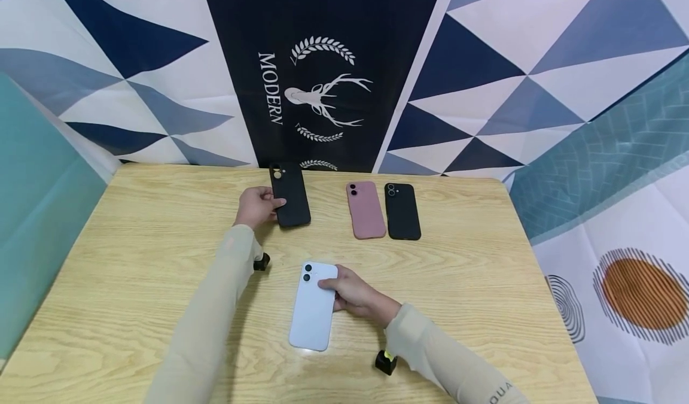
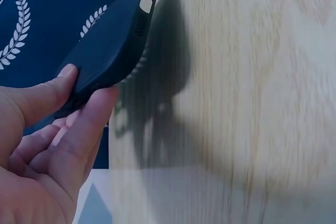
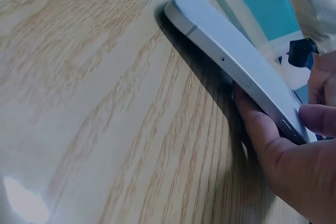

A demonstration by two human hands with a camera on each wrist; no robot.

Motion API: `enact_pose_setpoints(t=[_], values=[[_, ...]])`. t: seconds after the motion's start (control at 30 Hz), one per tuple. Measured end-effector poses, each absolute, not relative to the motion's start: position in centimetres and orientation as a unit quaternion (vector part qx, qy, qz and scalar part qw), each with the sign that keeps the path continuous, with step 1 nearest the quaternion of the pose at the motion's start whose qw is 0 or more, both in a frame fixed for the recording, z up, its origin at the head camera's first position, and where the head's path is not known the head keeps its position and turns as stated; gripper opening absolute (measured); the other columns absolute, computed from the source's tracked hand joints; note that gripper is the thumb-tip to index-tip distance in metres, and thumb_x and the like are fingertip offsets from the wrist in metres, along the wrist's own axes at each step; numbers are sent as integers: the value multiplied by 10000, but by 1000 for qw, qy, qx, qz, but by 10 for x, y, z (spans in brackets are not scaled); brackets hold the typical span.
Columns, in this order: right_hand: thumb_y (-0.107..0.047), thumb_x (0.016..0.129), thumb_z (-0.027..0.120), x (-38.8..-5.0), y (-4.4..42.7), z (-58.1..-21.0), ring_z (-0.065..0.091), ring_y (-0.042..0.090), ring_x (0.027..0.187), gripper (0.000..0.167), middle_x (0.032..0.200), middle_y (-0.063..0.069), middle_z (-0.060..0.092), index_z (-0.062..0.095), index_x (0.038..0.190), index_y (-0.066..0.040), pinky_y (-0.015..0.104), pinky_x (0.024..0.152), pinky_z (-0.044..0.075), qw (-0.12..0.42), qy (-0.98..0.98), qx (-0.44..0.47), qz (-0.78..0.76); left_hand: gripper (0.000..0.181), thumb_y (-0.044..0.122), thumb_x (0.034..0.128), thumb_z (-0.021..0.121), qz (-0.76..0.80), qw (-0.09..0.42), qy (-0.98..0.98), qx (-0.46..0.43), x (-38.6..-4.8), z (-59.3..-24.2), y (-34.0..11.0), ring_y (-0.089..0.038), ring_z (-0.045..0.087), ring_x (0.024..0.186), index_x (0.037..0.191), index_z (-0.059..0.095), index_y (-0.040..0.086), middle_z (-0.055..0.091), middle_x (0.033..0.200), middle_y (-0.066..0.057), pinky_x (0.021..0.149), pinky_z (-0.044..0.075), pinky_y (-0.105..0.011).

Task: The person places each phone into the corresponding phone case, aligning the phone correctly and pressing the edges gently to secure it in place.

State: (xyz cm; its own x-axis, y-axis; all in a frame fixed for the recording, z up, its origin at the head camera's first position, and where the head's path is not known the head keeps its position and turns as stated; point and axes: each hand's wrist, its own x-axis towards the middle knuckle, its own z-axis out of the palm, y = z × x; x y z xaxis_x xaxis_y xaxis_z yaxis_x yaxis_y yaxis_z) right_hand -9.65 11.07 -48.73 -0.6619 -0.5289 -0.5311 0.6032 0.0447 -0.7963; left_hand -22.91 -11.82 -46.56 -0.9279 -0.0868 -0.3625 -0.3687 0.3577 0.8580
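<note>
White smartphone (image 1: 314, 313), pinched by the right hand (image 1: 352, 293), could slip — smooth sides; far-left black phone case (image 1: 294, 196) could twist — left hand (image 1: 256, 207) pinches one edge.

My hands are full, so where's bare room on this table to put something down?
The table is bare left of the left sleeve, and from the rightmost black item to the right edge. The far middle is crowded: left hand holding a black case, then a pink item. Nearer, the right hand holds a white phone.
</note>
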Motion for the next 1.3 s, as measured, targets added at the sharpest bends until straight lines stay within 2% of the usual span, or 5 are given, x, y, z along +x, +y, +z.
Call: enact_pose_setpoints(t=[0.27,0.43,0.57,0.97,1.3], values=[[-122,973,477,-101,119,-484,699,131,793,367,1052,200,681,453,1277,83,306,716,586,341,648,38,-679,558,180,893,643,581,133,792,-131,-219,-456,-146,-21,616,629,1377,429,5,528,1253,-179,804,575,-358],[-181,979,478,-107,122,-479,664,55,685,365,881,71,722,507,1224,89,207,604,559,294,670,53,-680,555,208,886,653,603,144,773,-134,-212,-451,-158,-7,637,628,1353,448,-8,554,1190,-145,847,557,-369],[-204,989,452,-111,124,-473,571,8,565,368,720,-52,665,514,1187,100,151,495,439,277,675,61,-681,549,205,880,660,626,158,752,-135,-207,-445,-160,-9,652,656,1342,459,-14,557,1076,-50,806,568,-307],[-191,996,409,-124,126,-456,376,31,446,230,550,-77,497,562,932,-32,165,432,291,251,672,107,-689,540,132,881,653,674,186,708,-98,-188,-425,-158,-44,677,712,1329,439,-79,619,894,69,742,581,-272],[-199,994,411,-133,125,-447,394,44,430,274,533,-66,492,540,789,-71,180,433,292,236,682,110,-683,612,124,865,672,652,202,725,-90,-163,-418,-150,-19,648,754,1384,392,-45,545,1155,-135,713,584,-261]])
